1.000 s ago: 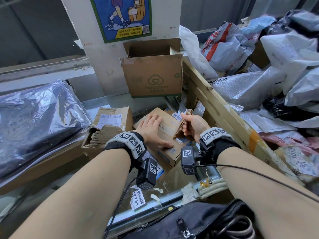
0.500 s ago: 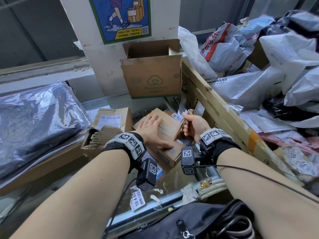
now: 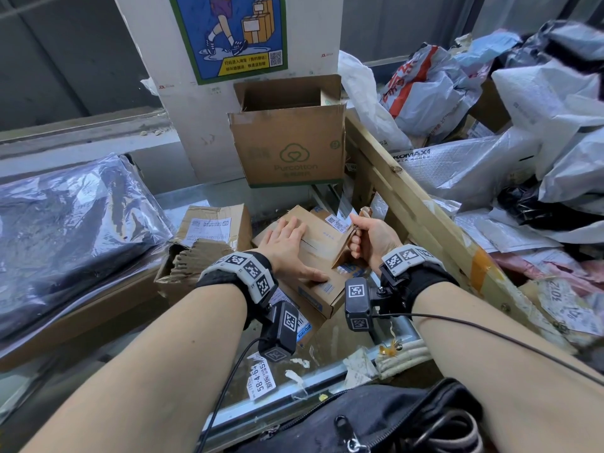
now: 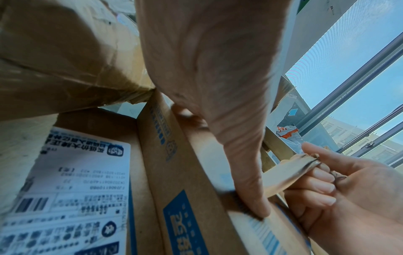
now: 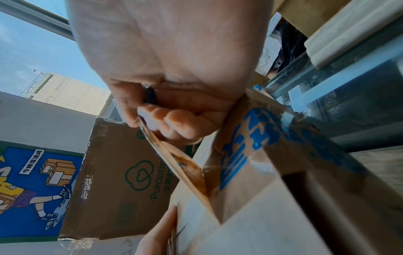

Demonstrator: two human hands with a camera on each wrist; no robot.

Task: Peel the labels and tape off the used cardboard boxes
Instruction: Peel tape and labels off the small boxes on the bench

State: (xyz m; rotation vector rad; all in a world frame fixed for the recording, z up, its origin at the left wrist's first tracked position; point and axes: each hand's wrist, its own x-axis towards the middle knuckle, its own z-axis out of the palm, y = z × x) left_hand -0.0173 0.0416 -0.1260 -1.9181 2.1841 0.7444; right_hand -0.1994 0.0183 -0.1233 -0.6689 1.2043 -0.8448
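Blue illustrated poster (image 3: 228,34) stuck on a white pillar (image 3: 157,103). Heap of grey and white plastic mailer bags (image 3: 510,132) behind a slanted pale wooden rail (image 3: 421,207); dark bundle wrapped in clear plastic (image 3: 72,223) far left. Black zipped fabric bag (image 3: 376,423) at the near edge.

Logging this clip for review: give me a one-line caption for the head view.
Left hand presses flat on a small cardboard box while the right hand grips a strip of tape peeling off it.

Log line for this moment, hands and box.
left hand: flat on box, holding it down | right hand: gripping tape strip, partly peeled off box | label: on box
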